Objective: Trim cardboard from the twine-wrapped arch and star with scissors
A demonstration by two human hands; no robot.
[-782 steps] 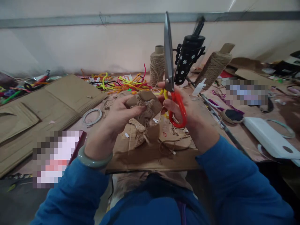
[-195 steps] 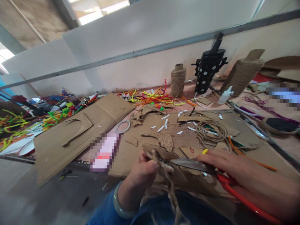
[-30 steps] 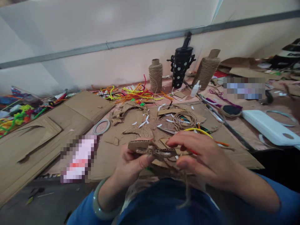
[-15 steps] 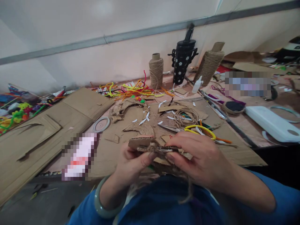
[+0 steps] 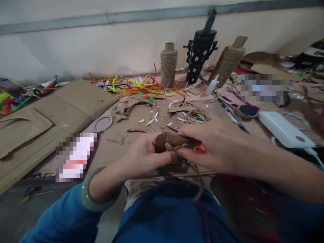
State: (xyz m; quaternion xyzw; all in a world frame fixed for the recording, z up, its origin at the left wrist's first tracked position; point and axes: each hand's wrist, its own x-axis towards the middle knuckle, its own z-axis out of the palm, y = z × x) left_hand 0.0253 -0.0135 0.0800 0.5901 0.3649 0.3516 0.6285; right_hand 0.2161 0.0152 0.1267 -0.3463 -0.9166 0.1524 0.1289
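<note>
The person is wearing a long blue left sleeve (image 5: 68,212), its cloth creasing into soft folds and stopping short of the bare left hand (image 5: 141,153); a thick, smooth, rounded bangle (image 5: 87,193) in pale grey-green is circling the wrist on that side, its surface shining a little; a blue top (image 5: 164,216) is covering the torso, with a narrow purple strip (image 5: 205,219) showing on its front; the right sleeve (image 5: 296,216) is looking darker blue in shadow, leaving the right hand (image 5: 215,145) bare too.

Cardboard piece (image 5: 170,138) between left hand (image 5: 143,153) and right hand (image 5: 216,145), twine coil (image 5: 189,117) behind, ring (image 5: 101,130) at left
</note>
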